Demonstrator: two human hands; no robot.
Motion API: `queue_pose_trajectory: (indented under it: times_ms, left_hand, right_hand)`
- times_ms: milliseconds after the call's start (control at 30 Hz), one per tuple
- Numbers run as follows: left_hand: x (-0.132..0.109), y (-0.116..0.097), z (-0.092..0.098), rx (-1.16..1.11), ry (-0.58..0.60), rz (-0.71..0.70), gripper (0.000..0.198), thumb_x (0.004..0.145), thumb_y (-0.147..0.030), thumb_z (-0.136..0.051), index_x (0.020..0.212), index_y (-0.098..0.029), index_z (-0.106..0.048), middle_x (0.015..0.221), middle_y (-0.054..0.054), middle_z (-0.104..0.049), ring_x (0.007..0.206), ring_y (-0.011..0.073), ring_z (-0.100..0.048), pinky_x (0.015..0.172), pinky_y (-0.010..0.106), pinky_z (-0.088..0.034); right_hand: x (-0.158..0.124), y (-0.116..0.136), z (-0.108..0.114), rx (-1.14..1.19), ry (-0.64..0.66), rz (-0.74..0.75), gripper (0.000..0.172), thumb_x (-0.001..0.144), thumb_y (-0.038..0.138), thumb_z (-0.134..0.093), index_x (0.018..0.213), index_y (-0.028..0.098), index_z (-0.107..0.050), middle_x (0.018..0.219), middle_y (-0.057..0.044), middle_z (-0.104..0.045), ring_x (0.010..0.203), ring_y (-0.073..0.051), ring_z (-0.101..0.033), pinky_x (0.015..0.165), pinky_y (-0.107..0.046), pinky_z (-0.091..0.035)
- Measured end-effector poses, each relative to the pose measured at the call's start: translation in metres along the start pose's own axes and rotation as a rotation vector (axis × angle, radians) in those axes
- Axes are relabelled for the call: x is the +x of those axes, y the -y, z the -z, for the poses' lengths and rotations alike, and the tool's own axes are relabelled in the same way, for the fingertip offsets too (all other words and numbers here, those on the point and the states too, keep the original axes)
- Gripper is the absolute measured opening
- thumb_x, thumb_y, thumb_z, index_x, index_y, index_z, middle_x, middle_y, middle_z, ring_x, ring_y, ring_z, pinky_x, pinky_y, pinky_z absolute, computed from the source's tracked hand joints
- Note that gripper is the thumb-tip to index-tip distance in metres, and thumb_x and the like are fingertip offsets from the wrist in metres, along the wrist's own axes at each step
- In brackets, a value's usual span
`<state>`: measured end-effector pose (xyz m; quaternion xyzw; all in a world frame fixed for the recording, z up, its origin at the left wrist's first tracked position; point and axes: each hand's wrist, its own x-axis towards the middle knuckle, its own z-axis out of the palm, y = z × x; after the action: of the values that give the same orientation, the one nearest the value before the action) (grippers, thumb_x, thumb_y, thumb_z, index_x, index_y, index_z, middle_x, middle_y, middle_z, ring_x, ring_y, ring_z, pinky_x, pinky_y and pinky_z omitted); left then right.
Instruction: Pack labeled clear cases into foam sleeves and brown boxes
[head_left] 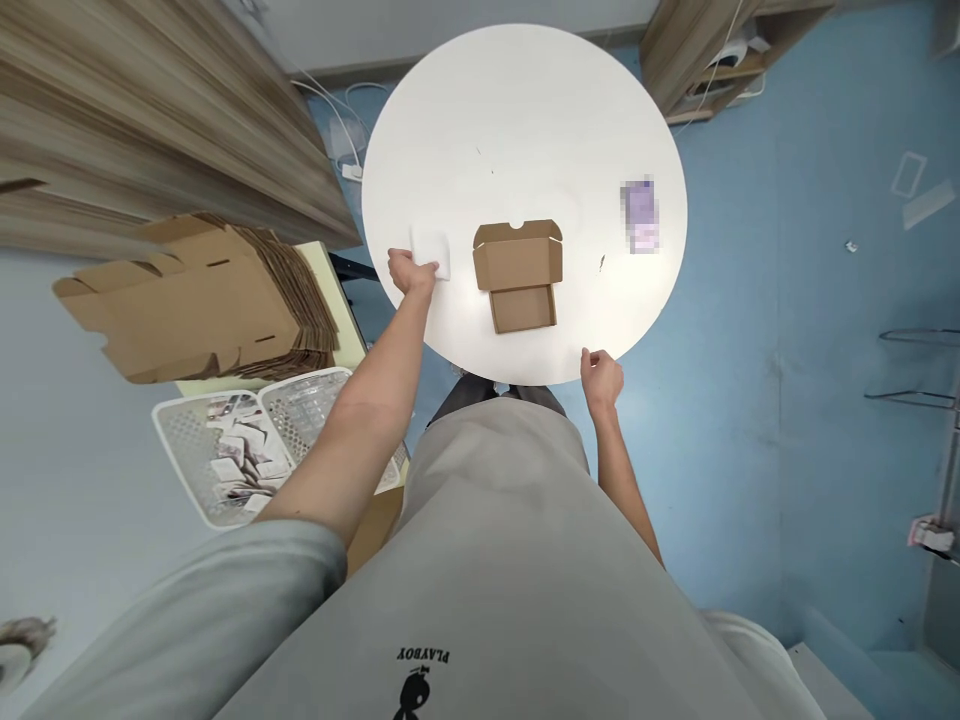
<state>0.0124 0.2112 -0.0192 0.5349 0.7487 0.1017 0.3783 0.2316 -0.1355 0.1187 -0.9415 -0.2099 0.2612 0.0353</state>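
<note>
My left hand (411,272) grips the edge of a flat white square packet (430,248) at the left side of the round white table (517,120). The packet's kind is hard to make out against the white top. To its right stands a small brown cardboard box (519,264) with its lid folded back; the tray part faces me and nothing shows inside. My right hand (602,382) is at the table's near right edge, fingers curled in, with nothing visible in them, apart from the box.
A blurred purple item (641,214) lies at the table's right. On my left are a stack of flat cardboard box blanks (195,300) and white plastic baskets (176,455), one with small cards or packets. White cables (341,120) run behind the table; a wooden shelf (694,95) stands back right.
</note>
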Motion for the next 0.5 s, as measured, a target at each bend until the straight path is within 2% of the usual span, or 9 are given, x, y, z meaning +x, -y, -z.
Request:
queue_pose_trajectory:
  times_ms: [33,133,200,267,400,500]
  left_hand:
    - [-0.004,-0.003,0.004,-0.025,-0.018,0.017,0.062,0.077,-0.028,-0.088,0.133,-0.025,-0.063,0.140,0.015,-0.068,0.131,0.0341,-0.070,0.112,0.051,-0.057]
    - [-0.023,-0.004,0.019,-0.060,0.016,-0.105,0.053,0.076,-0.026,-0.082,0.127,-0.025,-0.067,0.133,0.010,-0.073,0.129,0.0307,-0.070,0.111,0.045,-0.056]
    - [-0.042,0.003,0.033,-0.060,0.068,-0.196,0.048,0.074,-0.024,-0.076,0.122,-0.023,-0.070,0.126,0.008,-0.076,0.124,0.0278,-0.072,0.108,0.040,-0.056]
    - [-0.064,0.015,0.047,-0.057,0.176,-0.258,0.046,0.072,-0.024,-0.074,0.118,-0.020,-0.072,0.121,0.008,-0.078,0.114,0.0253,-0.074,0.103,0.035,-0.057]
    - [-0.111,0.032,0.065,-0.013,0.366,-0.286,0.046,0.074,-0.029,-0.074,0.119,-0.020,-0.074,0.121,0.007,-0.080,0.103,0.0235,-0.073,0.094,0.034,-0.059]
    - [-0.141,0.030,0.063,-0.070,0.490,-0.297,0.048,0.075,-0.030,-0.078,0.123,-0.020,-0.073,0.121,0.008,-0.080,0.108,0.0249,-0.074,0.097,0.036,-0.060]
  right_hand:
    - [-0.001,0.000,0.000,0.010,0.002,0.010,0.034,0.113,0.043,-0.051,0.100,0.022,-0.075,0.112,-0.016,-0.085,0.105,-0.033,-0.079,0.089,-0.042,-0.057]
    - [0.000,0.009,0.002,0.073,0.025,0.093,0.034,0.113,0.041,-0.051,0.109,0.019,-0.077,0.117,-0.016,-0.084,0.104,-0.032,-0.080,0.094,-0.043,-0.059]
    - [0.005,0.021,0.001,0.152,0.050,0.189,0.034,0.112,0.040,-0.052,0.122,0.017,-0.076,0.122,-0.016,-0.083,0.105,-0.031,-0.080,0.098,-0.045,-0.061]
    - [0.011,0.037,0.000,0.255,0.091,0.312,0.039,0.110,0.041,-0.056,0.137,0.018,-0.073,0.131,-0.016,-0.081,0.113,-0.031,-0.079,0.101,-0.046,-0.063]
    - [0.024,0.074,-0.010,0.419,0.251,0.549,0.066,0.103,0.047,-0.071,0.163,0.024,-0.058,0.164,-0.015,-0.063,0.148,-0.032,-0.064,0.114,-0.049,-0.061]
    - [0.034,0.094,-0.023,0.443,0.392,0.669,0.088,0.093,0.046,-0.085,0.171,0.026,-0.050,0.175,-0.012,-0.053,0.160,-0.033,-0.053,0.127,-0.051,-0.052]
